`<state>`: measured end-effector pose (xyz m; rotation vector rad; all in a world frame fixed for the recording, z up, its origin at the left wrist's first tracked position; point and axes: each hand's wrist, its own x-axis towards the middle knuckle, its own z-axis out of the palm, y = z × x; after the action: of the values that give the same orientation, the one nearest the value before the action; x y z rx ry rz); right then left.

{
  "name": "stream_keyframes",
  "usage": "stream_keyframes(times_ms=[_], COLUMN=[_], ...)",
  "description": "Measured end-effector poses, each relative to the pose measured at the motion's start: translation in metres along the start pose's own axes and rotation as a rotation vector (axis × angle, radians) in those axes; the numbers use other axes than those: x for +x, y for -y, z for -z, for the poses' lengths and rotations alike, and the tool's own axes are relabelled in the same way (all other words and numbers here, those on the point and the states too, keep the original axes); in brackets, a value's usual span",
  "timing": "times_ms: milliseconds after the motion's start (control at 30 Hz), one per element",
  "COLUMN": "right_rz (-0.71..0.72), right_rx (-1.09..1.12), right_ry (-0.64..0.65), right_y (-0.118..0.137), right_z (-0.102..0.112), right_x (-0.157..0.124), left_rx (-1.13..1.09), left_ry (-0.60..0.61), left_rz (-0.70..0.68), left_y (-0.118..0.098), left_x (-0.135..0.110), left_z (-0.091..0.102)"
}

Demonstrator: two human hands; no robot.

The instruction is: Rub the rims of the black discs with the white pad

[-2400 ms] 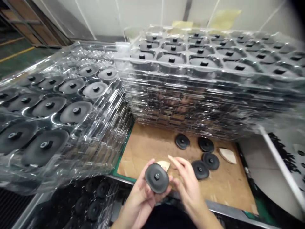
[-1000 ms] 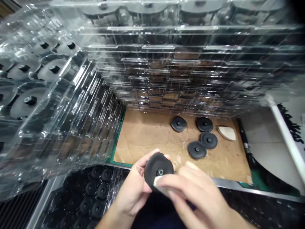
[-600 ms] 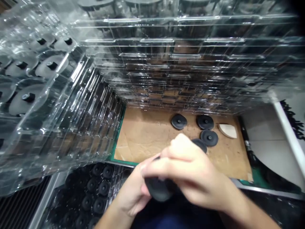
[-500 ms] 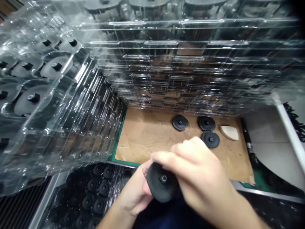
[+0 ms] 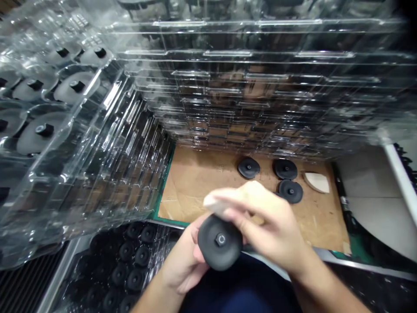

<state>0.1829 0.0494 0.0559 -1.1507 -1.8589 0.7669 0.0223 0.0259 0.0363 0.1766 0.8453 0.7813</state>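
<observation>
black disc point(image 5: 220, 242) held over cardboard point(image 5: 195, 182) edge.

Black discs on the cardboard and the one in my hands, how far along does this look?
Looks done: three black discs lie loose on the cardboard. In hand: the left hand grips one disc while the right hand presses a pale pad to its top edge. Left: the clear tray stacks hold many more; which are finished I cannot tell.

Bright overhead light, glare on clear trays point(image 5: 81, 143); motion blur, edges warped.
</observation>
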Motion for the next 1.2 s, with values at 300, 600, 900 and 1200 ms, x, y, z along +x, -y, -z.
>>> stream_keyframes(times_ms=[300,600,900,1200], right_rz=[-0.392,-0.38,-0.27,-0.196], right_rx=[-0.184,-0.345,-0.145,-0.016], right_ry=[-0.014,-0.047,-0.031,-0.213], right_y=[-0.073,-0.082,-0.063,-0.003], right_z=[-0.06,-0.079,-0.071,-0.025], right_x=[-0.071,-0.081,-0.07,-0.016], left_rx=[-0.085,-0.158,-0.176,-0.043], left_ry=[0.077,-0.016,-0.122,-0.061], left_rz=[0.028,-0.041,-0.137,-0.213], left_y=[0.0,-0.001,0.008,0.014], left_x=[-0.002,0.012,0.021,0.021], left_z=[0.025,0.023,0.031,0.011])
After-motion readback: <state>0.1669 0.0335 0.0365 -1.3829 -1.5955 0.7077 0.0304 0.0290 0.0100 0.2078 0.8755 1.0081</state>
